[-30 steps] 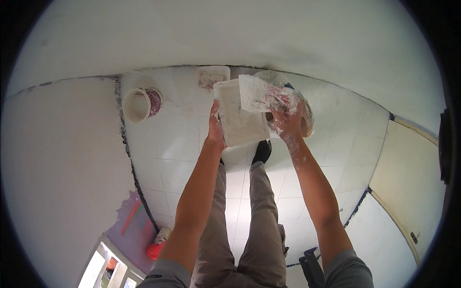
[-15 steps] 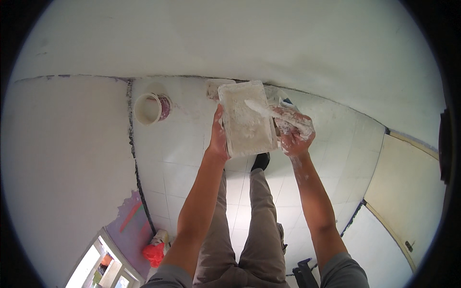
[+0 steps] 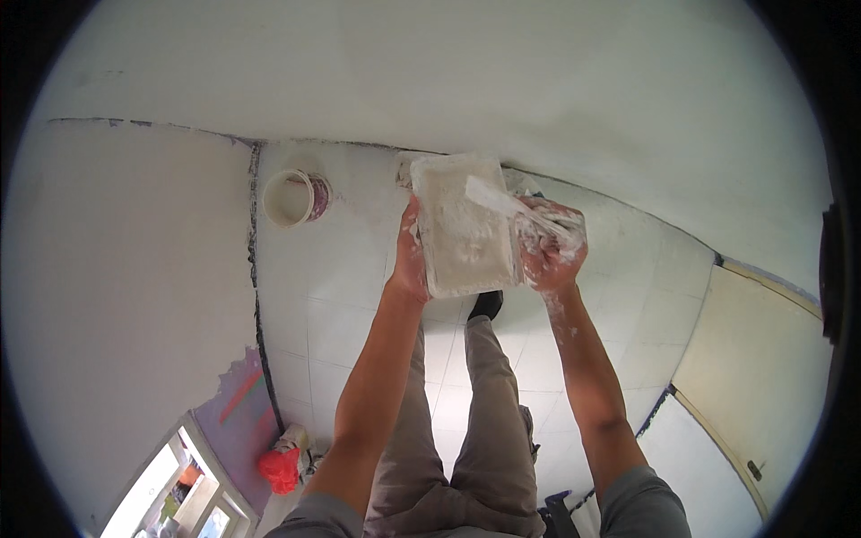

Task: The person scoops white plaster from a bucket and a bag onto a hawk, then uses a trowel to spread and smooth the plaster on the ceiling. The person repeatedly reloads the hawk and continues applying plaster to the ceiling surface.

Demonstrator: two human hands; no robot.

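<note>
In front of me is a shallow rectangular tray, its surface coated with pale, wet-looking plaster. My left hand grips the tray's left side, thumb along the edge and the other fingers hidden beneath. A putty knife caked in white plaster sits in my right hand, fingers closed round its handle. Its blade points up and left over the tray's upper right part; whether it touches the surface I cannot tell. White smears cover my right fingers and run onto the wrist.
A white bucket stands on the tiled floor near the left wall corner. Behind the tray, a plaster-stained thing shows partly by the wall. At lower left lies a red bag near a window. A pale door is at right.
The putty knife's blade has shifted slightly right and down, and its tip looks wider now. Both hands keep their hold. The whole view has moved a little.
</note>
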